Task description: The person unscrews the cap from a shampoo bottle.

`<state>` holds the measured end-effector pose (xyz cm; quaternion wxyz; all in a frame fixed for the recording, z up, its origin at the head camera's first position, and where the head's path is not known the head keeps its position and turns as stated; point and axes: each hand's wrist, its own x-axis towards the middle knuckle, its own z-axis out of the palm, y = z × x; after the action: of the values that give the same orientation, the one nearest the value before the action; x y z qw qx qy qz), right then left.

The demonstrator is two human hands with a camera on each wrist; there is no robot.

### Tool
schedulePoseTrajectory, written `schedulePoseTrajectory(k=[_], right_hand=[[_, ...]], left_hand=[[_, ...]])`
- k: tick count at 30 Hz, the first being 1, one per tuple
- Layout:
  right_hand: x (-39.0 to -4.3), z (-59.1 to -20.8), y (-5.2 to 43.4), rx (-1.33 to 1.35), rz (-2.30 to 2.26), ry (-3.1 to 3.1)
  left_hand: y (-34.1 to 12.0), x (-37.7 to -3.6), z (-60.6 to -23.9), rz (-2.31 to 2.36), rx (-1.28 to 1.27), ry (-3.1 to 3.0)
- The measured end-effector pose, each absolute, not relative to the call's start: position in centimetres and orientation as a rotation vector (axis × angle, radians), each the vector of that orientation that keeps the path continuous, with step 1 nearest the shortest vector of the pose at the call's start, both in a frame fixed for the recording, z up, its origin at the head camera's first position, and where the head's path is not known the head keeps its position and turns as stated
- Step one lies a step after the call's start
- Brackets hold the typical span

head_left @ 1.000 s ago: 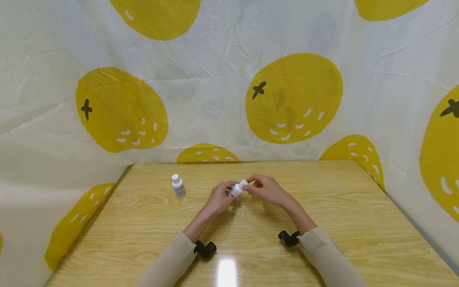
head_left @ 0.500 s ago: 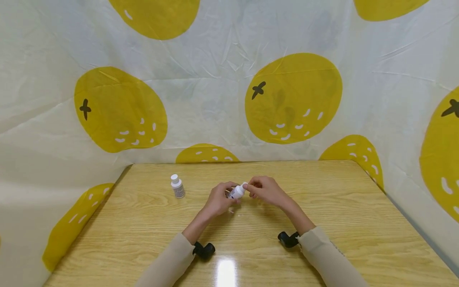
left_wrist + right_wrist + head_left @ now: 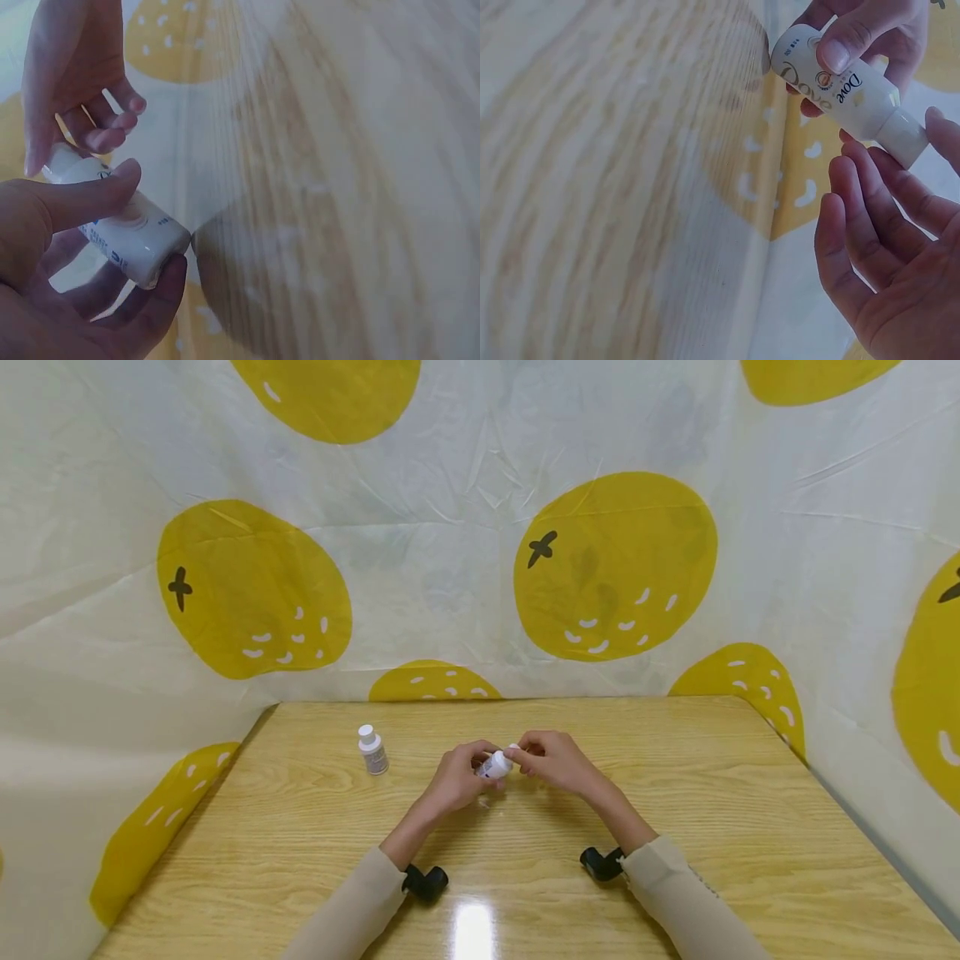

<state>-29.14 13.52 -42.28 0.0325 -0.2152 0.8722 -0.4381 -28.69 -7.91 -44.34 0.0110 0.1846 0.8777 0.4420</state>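
Note:
A small white Dove bottle [image 3: 844, 86] is tilted over the table, its base toward the left and its white cap [image 3: 901, 137] toward the right. My left hand [image 3: 459, 778] grips the bottle's body, thumb across the front and fingers behind, as the left wrist view shows. At the other end, my right hand [image 3: 553, 762] pinches the cap between thumb and index finger. Its remaining fingers [image 3: 855, 217] are loosely bent below the cap. A second white bottle [image 3: 373, 753] with a white cap stands upright on the table, left of my left hand.
The wood-grain table [image 3: 300, 827] ends at a cloth backdrop [image 3: 435, 577] printed with yellow fruit, which also rises along both sides. Black wrist cameras [image 3: 426, 883] sit at both cuffs. A bright light reflection lies on the table near the front.
My right hand has turned slightly and dipped at the cap, and the cap now shows less between its fingers. My left hand keeps its grip on the bottle; the standing bottle has not moved.

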Motion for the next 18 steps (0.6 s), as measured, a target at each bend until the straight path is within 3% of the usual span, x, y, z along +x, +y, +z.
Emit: schedulePoseTrajectory(k=[18], right_hand=[[-29.07, -42.11, 13.37, -0.796, -1.278, 2.773]], left_hand=[[-8.60, -29.29, -44.30, 1.207, 0.733, 2.754]])
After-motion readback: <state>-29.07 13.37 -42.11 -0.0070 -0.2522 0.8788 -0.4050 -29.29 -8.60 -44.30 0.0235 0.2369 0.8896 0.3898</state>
